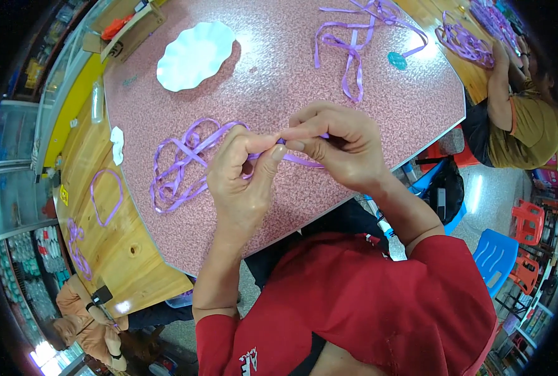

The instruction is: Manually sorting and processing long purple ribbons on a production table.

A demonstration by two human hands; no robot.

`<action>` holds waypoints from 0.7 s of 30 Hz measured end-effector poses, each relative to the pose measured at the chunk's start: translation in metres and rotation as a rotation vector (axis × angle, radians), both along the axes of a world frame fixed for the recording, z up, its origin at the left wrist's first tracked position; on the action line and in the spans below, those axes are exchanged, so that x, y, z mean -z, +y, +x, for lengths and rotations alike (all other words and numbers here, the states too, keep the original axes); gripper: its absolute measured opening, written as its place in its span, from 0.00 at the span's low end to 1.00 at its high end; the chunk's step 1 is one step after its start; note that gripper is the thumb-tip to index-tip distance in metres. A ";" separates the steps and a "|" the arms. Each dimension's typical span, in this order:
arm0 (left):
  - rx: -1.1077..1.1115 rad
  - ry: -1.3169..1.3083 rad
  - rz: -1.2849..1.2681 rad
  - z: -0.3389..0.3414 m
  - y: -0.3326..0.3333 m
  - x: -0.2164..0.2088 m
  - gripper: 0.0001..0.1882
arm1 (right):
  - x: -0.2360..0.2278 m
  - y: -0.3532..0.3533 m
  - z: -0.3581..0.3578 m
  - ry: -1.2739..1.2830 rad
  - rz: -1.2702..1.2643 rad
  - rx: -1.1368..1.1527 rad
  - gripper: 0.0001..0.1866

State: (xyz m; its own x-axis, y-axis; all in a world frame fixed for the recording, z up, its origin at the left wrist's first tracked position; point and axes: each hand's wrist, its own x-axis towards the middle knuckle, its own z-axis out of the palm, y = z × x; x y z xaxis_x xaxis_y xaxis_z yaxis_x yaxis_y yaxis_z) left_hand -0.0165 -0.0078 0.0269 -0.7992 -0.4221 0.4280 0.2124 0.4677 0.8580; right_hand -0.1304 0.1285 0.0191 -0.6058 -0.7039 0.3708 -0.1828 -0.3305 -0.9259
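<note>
A length of purple ribbon (182,164) lies in loose loops on the pink speckled table (266,81), and part of it runs up into my fingers. My left hand (242,166) pinches the ribbon between thumb and forefinger. Close against it, fingertip to fingertip, my right hand (338,144) pinches the same ribbon. Between the fingertips a small darker purple bit shows, mostly covered by the thumbs. Another stretch of ribbon passes below my right hand toward the right.
A white scalloped dish (196,56) stands at the far left of the pink table. More purple ribbon (352,47) lies at the far right, near a teal round patch (397,61). Co-workers sit at right and lower left. A blue chair (496,257) stands at right.
</note>
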 end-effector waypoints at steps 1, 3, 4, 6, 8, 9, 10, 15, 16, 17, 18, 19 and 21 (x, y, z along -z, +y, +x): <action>0.034 -0.035 0.027 0.001 -0.001 -0.002 0.03 | -0.001 0.000 -0.003 0.086 0.024 -0.031 0.07; 0.026 -0.018 -0.033 -0.003 -0.005 0.002 0.04 | 0.004 -0.003 -0.005 0.006 0.039 -0.047 0.07; 0.018 -0.002 -0.095 -0.004 -0.007 0.006 0.05 | 0.007 -0.005 -0.004 -0.074 0.053 -0.063 0.07; -0.001 0.004 -0.102 -0.003 -0.006 0.013 0.05 | 0.016 -0.006 -0.002 -0.260 0.101 -0.089 0.07; -0.015 0.010 -0.106 -0.002 -0.003 0.015 0.05 | 0.018 -0.005 0.001 -0.446 0.151 -0.111 0.08; -0.024 0.020 -0.120 -0.001 -0.002 0.014 0.06 | 0.015 -0.005 0.002 -0.499 0.133 -0.105 0.08; -0.035 0.028 -0.135 0.000 -0.001 0.013 0.06 | 0.012 -0.004 0.005 -0.553 0.115 -0.102 0.08; -0.047 0.116 -0.223 0.003 0.003 0.002 0.08 | 0.002 0.001 0.010 -0.335 0.055 -0.057 0.08; -0.043 0.131 -0.245 0.004 0.004 0.000 0.09 | 0.002 0.002 0.010 -0.208 -0.008 -0.042 0.08; -0.042 0.131 -0.245 0.004 0.005 -0.002 0.09 | 0.002 0.003 0.009 -0.208 -0.009 -0.042 0.08; -0.044 0.132 -0.271 0.004 0.006 -0.005 0.09 | 0.002 0.004 0.009 -0.161 -0.054 -0.064 0.09; -0.046 0.133 -0.297 0.005 0.006 -0.007 0.09 | 0.002 0.005 0.009 -0.115 -0.099 -0.087 0.09; -0.048 0.129 -0.358 0.006 0.005 -0.009 0.10 | 0.001 0.006 0.009 -0.123 -0.097 -0.091 0.09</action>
